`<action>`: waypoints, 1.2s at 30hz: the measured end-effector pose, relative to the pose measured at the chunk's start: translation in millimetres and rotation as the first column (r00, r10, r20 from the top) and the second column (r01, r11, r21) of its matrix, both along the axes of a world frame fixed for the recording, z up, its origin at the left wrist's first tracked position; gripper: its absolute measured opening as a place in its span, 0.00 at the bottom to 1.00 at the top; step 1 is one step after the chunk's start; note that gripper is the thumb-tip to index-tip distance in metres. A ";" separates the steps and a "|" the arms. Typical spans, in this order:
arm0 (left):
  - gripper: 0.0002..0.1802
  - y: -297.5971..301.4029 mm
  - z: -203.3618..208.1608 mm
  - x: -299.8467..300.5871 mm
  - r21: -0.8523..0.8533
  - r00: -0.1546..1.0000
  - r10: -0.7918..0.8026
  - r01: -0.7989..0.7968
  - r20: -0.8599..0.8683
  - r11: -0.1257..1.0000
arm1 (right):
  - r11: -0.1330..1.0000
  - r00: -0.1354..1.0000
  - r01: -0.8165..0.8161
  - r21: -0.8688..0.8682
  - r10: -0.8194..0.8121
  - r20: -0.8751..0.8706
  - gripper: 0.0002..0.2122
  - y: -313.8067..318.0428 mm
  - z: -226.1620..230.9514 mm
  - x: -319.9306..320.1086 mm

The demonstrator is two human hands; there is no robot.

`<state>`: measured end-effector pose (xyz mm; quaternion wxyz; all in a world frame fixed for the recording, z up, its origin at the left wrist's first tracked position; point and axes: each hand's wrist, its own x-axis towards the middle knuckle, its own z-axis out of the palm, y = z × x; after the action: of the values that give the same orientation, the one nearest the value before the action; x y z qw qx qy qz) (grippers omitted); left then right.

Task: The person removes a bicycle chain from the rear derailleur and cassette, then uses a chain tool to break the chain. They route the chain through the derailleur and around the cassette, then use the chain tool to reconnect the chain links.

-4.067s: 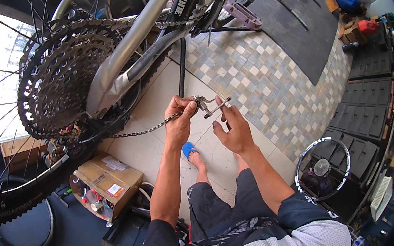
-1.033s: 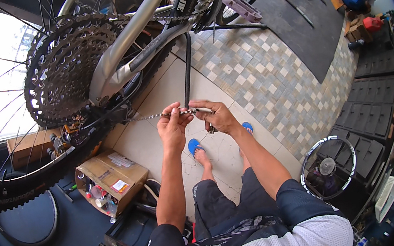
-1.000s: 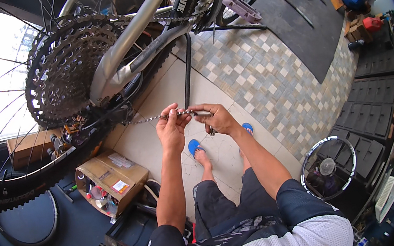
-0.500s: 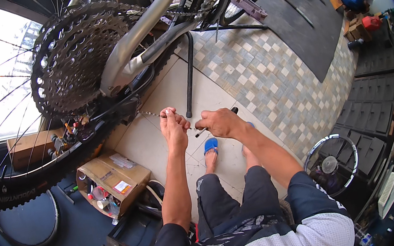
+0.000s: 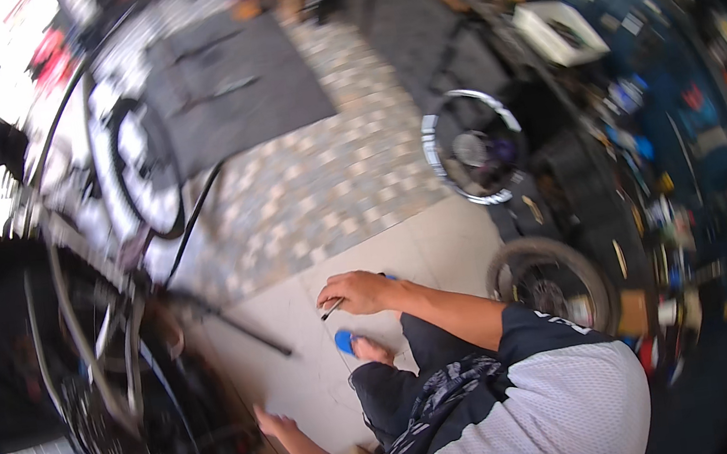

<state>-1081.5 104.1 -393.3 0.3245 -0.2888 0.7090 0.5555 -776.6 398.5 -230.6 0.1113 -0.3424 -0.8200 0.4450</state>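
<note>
My right hand (image 5: 354,293) is closed around a slim tool (image 5: 331,309) with a dark shaft; its short end sticks out below the fingers, over the pale floor tiles. Lower and to the left, my left hand (image 5: 275,420) is beside the bicycle's rear wheel (image 5: 193,433). Motion blur smears its fingers, and I cannot make out anything in them. The bicycle (image 5: 109,352) stands along the left side, also blurred. The chain end cannot be made out in this view.
A black stand leg (image 5: 243,325) reaches across the tiles from the bicycle. A dark mat (image 5: 235,88) covers part of the floor farther off. To the right are a wheel rim (image 5: 431,149), a tire (image 5: 502,268), a white tray (image 5: 579,52) and many small parts.
The view has swung to the right. My hands, earlier close together with the left pinching the chain, are now apart. My right hand still grips the slim tool.
</note>
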 end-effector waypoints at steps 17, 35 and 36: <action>0.15 287.6 253.0 569.1 0.363 -0.530 -0.548 0.418 -0.646 -0.833 | 0.490 0.231 0.789 -0.371 -0.796 -0.559 0.11 -114.8 184.7 444.4; 0.24 320.8 255.8 1041.7 0.539 -0.493 -0.842 0.659 -0.217 -0.525 | -0.174 -0.159 0.984 0.045 -0.959 -0.234 0.23 -131.7 151.1 860.4; 0.25 318.3 266.6 1067.9 0.403 -0.579 -0.758 0.644 -0.299 -0.650 | -0.199 -0.179 0.971 0.134 -0.973 -0.147 0.24 -129.9 143.4 892.7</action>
<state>-13.6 422.4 -126.7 0.7732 0.5120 0.3694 0.0603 116.1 268.6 -87.2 0.4422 -0.8373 -0.3010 0.1127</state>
